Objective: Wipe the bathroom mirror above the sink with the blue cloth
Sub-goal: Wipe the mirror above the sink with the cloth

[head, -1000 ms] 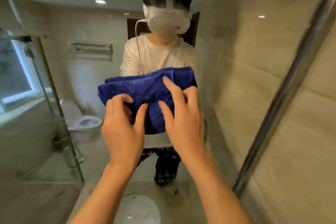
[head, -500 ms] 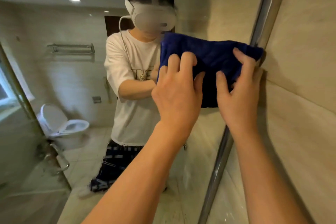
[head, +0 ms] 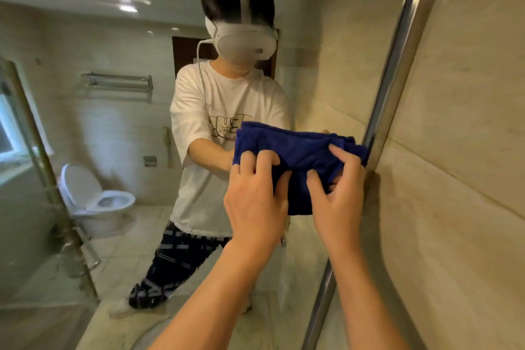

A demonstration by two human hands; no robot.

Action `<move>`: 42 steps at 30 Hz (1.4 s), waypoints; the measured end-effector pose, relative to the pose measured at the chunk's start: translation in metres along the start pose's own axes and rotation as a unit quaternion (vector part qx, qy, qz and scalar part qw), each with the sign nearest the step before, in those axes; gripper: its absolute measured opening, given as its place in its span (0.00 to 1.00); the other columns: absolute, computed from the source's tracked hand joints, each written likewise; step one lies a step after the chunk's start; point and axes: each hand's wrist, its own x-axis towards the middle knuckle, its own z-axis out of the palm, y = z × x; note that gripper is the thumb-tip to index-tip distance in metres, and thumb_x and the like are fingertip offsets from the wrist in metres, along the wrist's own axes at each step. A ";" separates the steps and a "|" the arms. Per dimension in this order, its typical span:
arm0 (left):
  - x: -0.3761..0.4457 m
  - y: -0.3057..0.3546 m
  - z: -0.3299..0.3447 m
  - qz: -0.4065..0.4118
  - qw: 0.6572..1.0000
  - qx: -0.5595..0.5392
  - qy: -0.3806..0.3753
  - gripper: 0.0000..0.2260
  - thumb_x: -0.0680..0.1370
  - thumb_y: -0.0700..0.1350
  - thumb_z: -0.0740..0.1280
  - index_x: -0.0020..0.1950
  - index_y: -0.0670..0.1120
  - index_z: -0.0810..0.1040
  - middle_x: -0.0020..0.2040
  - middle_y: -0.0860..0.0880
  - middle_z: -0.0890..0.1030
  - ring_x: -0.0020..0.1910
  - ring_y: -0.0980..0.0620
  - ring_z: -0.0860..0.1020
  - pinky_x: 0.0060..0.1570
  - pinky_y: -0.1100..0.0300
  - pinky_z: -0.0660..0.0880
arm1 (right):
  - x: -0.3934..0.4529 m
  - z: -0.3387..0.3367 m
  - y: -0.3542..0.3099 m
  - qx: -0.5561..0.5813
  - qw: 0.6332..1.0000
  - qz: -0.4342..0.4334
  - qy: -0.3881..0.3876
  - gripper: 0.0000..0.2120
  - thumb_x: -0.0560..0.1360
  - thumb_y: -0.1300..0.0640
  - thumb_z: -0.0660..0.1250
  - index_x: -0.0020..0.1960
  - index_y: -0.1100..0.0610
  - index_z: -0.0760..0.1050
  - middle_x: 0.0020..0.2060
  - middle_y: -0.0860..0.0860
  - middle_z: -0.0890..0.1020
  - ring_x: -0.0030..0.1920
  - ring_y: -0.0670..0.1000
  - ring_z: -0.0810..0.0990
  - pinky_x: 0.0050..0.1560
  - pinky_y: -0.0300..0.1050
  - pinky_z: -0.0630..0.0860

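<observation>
Mirror [head: 127, 136]: fills left and centre; metal frame strip [head: 397, 65] along its right edge, tiled wall [head: 468, 150] beyond.
Blue cloth [head: 298, 150]: folded, flat against the glass at the mirror's right edge, touching the frame strip.
Left hand [head: 255, 207]: fingers bent, pressing the cloth's lower left part.
Right hand [head: 338, 196]: fingers curled, bunching the cloth's right part.

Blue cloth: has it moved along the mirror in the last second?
Yes. The blue cloth slid right from mid-mirror until it touches the metal mirror frame, then lower down along that frame.
</observation>
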 end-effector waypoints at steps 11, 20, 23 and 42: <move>0.050 -0.050 -0.068 0.021 0.997 0.017 0.077 0.11 0.75 0.51 0.70 0.51 0.52 0.70 0.43 0.58 0.65 0.40 0.50 0.71 0.33 0.59 0.66 | 0.012 0.069 -0.066 -0.028 0.993 -0.117 0.005 0.23 0.73 0.57 0.70 0.66 0.46 0.68 0.51 0.44 0.68 0.50 0.52 0.76 0.45 0.41 0.70; 0.144 -0.064 -0.147 0.035 0.990 0.009 0.140 0.12 0.75 0.49 0.70 0.53 0.48 0.72 0.44 0.53 0.70 0.39 0.52 0.69 0.37 0.55 0.67 | 0.061 0.120 -0.171 -0.004 0.986 -0.165 -0.014 0.21 0.75 0.52 0.68 0.67 0.48 0.70 0.56 0.55 0.75 0.53 0.57 0.75 0.43 0.41 0.63; 0.179 -0.062 -0.178 0.044 0.987 0.039 0.149 0.14 0.75 0.52 0.68 0.57 0.49 0.70 0.47 0.51 0.72 0.41 0.49 0.72 0.39 0.53 0.69 | 0.083 0.139 -0.213 -0.054 0.978 -0.200 0.009 0.21 0.76 0.45 0.66 0.67 0.47 0.69 0.57 0.54 0.74 0.53 0.57 0.77 0.42 0.43 0.66; 0.186 -0.093 -0.197 0.056 0.980 0.081 0.174 0.14 0.78 0.53 0.64 0.58 0.48 0.69 0.51 0.49 0.72 0.43 0.47 0.73 0.40 0.55 0.67 | 0.059 0.173 -0.231 -0.065 0.976 -0.202 0.041 0.15 0.76 0.45 0.65 0.59 0.50 0.72 0.52 0.54 0.76 0.47 0.58 0.78 0.38 0.43 0.62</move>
